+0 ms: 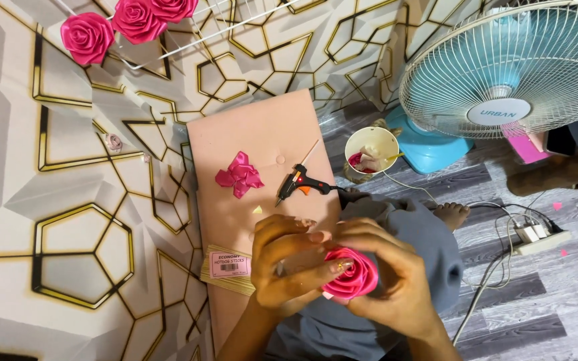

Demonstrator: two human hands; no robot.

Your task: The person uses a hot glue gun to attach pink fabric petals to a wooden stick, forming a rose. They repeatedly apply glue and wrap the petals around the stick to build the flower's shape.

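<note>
On the pink rectangular foam board [262, 134] lie the folded pink ribbon piece [239, 176] to the left and the black glue gun [300, 181] to the right; the round cream cup [371, 150] stands right of the board, with the blue-and-white standing fan [503, 67] behind it.

A room in a home used for craft work: grey wood-look floor [556, 314], white wall panels [28, 200] with gold geometric lines, a standing fan [510, 67], a power strip [540, 242], and a glue gun [300, 182] on a pink board [262, 134].
</note>
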